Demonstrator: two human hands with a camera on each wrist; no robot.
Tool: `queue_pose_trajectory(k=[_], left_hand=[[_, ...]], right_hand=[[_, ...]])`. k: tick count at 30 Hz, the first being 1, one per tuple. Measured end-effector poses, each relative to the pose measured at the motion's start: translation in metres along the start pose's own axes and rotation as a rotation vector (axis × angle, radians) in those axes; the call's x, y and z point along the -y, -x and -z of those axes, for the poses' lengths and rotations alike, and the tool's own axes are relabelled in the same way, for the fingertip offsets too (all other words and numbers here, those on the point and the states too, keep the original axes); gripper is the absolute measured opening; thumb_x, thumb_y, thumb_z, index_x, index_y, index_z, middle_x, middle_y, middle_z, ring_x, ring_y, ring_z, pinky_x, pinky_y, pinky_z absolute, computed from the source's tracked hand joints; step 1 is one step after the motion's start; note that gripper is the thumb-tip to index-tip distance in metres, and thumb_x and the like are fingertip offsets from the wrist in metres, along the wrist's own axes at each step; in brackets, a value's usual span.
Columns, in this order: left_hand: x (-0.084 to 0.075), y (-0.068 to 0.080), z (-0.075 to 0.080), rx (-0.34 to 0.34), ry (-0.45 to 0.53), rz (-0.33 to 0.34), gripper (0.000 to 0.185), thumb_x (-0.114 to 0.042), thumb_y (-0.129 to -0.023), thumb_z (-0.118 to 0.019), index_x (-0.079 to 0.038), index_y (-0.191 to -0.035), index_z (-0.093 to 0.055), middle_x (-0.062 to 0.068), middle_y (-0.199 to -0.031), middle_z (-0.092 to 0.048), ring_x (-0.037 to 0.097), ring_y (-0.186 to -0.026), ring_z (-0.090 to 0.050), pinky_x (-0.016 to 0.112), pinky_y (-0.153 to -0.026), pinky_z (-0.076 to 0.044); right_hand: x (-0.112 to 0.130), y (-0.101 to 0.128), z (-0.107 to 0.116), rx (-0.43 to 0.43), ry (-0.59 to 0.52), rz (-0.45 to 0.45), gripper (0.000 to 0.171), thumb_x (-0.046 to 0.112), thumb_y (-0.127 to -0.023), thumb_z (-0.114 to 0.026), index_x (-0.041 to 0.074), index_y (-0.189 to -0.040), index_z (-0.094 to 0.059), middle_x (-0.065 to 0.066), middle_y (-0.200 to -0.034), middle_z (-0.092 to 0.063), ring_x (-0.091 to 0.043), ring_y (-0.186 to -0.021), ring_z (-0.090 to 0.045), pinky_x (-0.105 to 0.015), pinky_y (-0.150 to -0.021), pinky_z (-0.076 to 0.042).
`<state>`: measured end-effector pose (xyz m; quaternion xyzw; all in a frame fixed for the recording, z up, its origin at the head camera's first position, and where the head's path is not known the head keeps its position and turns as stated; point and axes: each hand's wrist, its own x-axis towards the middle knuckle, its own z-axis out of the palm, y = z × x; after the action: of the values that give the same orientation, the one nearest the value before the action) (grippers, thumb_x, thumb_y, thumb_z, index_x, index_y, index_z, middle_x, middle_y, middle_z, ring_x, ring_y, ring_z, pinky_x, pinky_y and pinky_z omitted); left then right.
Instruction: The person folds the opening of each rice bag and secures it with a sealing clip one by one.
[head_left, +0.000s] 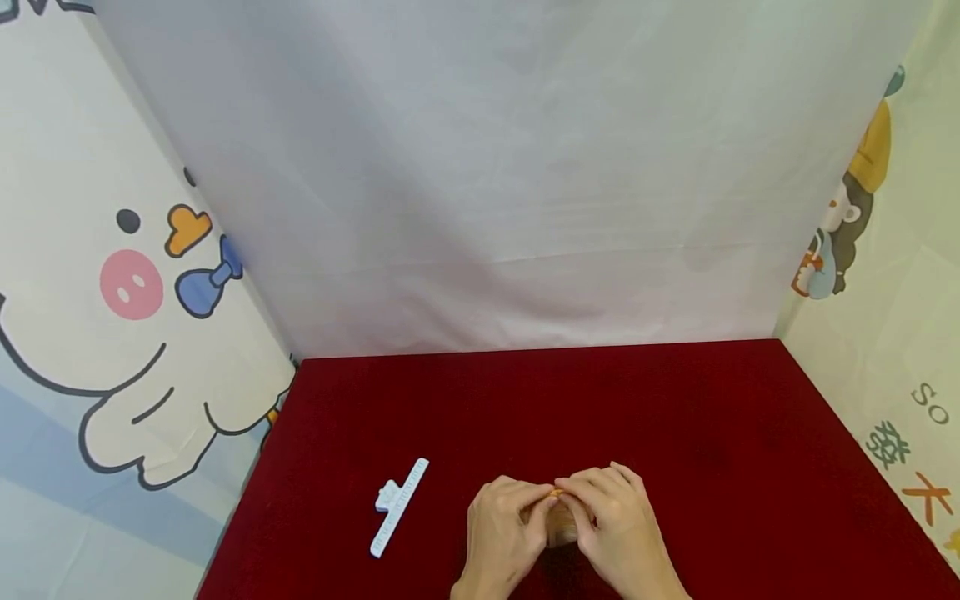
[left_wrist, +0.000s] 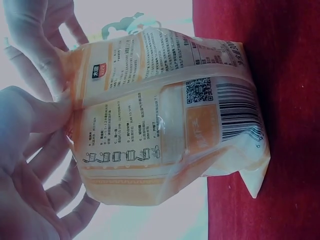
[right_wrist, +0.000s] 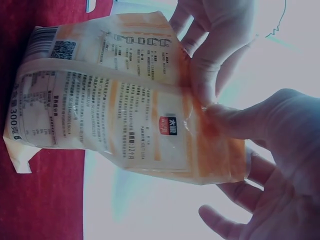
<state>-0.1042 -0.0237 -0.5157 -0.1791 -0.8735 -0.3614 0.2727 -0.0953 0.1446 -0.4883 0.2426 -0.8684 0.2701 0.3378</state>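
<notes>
An orange-and-white printed plastic food bag (left_wrist: 155,115) stands upright on the red tabletop, its top edge between both hands. In the head view only a small part of the bag (head_left: 560,527) shows between them. My left hand (head_left: 501,533) pinches the top edge between thumb and fingers. Close beside it, my right hand (head_left: 621,525) pinches the same edge. The bag's back, with a barcode and small print, faces the wrist cameras (right_wrist: 120,100). To the left of the hands lies a white-blue clip with a long ruler-like bar (head_left: 399,508).
Red cloth (head_left: 540,408) covers the table. A pale curtain (head_left: 525,183) hangs behind it. Printed cartoon sheets stand on the left (head_left: 67,208) and on the right (head_left: 900,333).
</notes>
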Motion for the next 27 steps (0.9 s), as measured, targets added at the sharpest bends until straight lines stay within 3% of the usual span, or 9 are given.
queue_pose_trajectory(k=[4, 11, 14, 22, 24, 27], left_hand=[[0.001, -0.001, 0.003, 0.031, 0.028, 0.001, 0.009, -0.02, -0.087, -0.087, -0.016, -0.094, -0.088, -0.008, -0.087, -0.082, 0.005, -0.075, -0.07, 0.02, -0.07, -0.055], [0.005, -0.001, 0.014, 0.198, 0.104, 0.025, 0.013, -0.015, -0.097, -0.077, -0.012, -0.106, -0.086, -0.004, -0.096, -0.083, 0.0, -0.075, -0.065, 0.013, -0.064, -0.05], [0.007, -0.002, 0.014, 0.173, 0.071, -0.002, 0.01, -0.014, -0.095, -0.079, -0.013, -0.102, -0.086, -0.005, -0.093, -0.083, 0.002, -0.077, -0.07, 0.015, -0.067, -0.053], [0.009, -0.003, 0.01, 0.032, -0.053, -0.122, 0.008, -0.014, -0.083, -0.089, -0.014, -0.091, -0.086, -0.007, -0.083, -0.081, 0.004, -0.072, -0.07, 0.015, -0.067, -0.054], [0.009, -0.003, 0.01, 0.04, -0.059, -0.123, 0.008, -0.015, -0.084, -0.088, -0.015, -0.092, -0.087, -0.007, -0.084, -0.082, 0.004, -0.072, -0.069, 0.015, -0.066, -0.054], [0.009, -0.002, 0.013, 0.104, -0.034, -0.096, 0.007, -0.017, -0.09, -0.084, -0.014, -0.096, -0.087, -0.006, -0.087, -0.082, 0.003, -0.072, -0.068, 0.014, -0.065, -0.052]], right_hand=[[0.001, -0.001, -0.001, 0.01, 0.053, 0.019, 0.033, -0.006, -0.067, -0.092, 0.012, -0.093, -0.083, 0.003, -0.091, -0.078, -0.015, -0.084, -0.07, -0.067, -0.09, -0.056], [0.003, -0.002, -0.001, -0.004, 0.082, 0.044, 0.028, -0.003, -0.069, -0.093, 0.013, -0.089, -0.082, 0.004, -0.089, -0.077, -0.015, -0.083, -0.07, -0.07, -0.091, -0.054], [0.004, -0.002, -0.001, 0.008, 0.088, 0.049, 0.024, -0.001, -0.072, -0.091, 0.013, -0.089, -0.081, 0.004, -0.088, -0.076, -0.016, -0.083, -0.069, -0.07, -0.091, -0.055], [0.009, -0.008, -0.001, 0.082, 0.152, 0.034, 0.02, 0.006, -0.076, -0.092, 0.018, -0.086, -0.08, 0.01, -0.085, -0.07, -0.01, -0.079, -0.062, -0.058, -0.089, -0.059], [0.01, -0.009, -0.001, 0.092, 0.158, 0.03, 0.02, 0.005, -0.077, -0.092, 0.018, -0.086, -0.08, 0.01, -0.085, -0.07, -0.01, -0.079, -0.062, -0.06, -0.091, -0.058], [0.008, -0.009, -0.001, 0.094, 0.159, 0.04, 0.019, 0.004, -0.078, -0.09, 0.018, -0.086, -0.08, 0.01, -0.086, -0.071, -0.011, -0.081, -0.063, -0.063, -0.093, -0.057]])
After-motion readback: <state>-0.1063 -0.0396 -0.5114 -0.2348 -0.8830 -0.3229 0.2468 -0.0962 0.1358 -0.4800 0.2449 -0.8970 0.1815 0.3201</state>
